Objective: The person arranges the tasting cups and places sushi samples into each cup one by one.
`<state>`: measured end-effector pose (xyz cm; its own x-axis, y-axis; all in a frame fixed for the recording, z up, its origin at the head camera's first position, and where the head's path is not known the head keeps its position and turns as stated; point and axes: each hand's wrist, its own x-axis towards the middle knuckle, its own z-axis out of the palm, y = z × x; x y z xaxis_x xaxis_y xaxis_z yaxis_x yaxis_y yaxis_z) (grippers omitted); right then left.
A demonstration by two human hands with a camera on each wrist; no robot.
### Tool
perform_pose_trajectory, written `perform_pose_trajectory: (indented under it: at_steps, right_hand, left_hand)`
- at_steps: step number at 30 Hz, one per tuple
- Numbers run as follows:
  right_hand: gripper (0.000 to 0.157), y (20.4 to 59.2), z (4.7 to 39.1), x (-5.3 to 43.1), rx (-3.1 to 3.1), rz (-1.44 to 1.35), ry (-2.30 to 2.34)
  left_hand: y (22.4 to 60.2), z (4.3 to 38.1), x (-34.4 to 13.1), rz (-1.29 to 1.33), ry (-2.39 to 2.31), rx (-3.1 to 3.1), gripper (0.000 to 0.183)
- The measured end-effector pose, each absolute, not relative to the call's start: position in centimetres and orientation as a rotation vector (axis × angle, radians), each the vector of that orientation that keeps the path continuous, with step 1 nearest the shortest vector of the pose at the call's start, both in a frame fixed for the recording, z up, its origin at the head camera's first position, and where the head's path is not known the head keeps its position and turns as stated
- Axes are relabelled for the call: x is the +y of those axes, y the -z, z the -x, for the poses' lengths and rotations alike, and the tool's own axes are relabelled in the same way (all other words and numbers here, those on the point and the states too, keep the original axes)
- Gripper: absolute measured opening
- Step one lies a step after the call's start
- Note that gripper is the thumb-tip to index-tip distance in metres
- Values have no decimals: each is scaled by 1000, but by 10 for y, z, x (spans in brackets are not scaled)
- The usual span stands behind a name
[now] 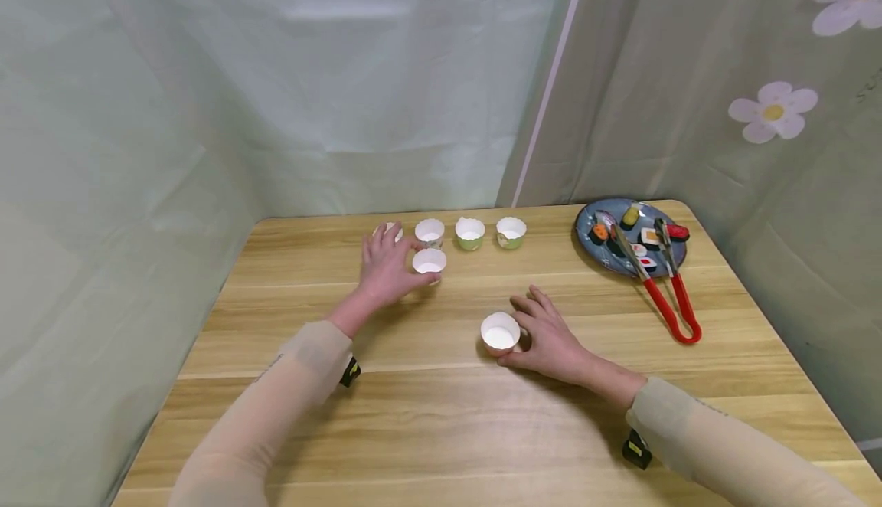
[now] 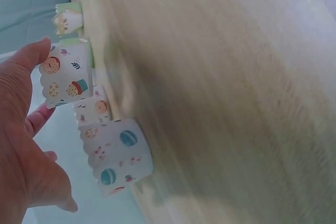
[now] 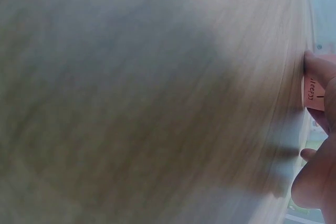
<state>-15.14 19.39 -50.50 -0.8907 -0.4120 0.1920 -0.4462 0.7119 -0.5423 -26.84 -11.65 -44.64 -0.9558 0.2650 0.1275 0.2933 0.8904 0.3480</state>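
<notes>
My left hand pinches a white paper baking cup between thumb and a finger, just in front of the back row. In the left wrist view this cup shows cookie and cupcake prints. Behind it stand a white cup and two green ones, and a further cup with blue macaron prints is partly hidden by my left fingers in the head view. Nearer the table's middle, my right hand grips a pink paper baking cup by its side; part of its lettering shows in the right wrist view.
At the back right lies a blue plate with several sushi pieces. Red-handled tongs rest across it, handles reaching onto the wooden table. Grey-green curtains hang behind the table's back edge.
</notes>
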Motion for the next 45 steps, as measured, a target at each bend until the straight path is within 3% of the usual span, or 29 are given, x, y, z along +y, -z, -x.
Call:
perform_pose_trajectory:
  at_steps: [22,45]
  right_hand:
    - [65,505,151,193,-2863,-709,-922]
    - [63,503,151,193,-2871,-714,-917]
  left_hand:
    - [457,269,-113,411,507,-3012,65]
    - [457,267,-115,441,544,-3026,75]
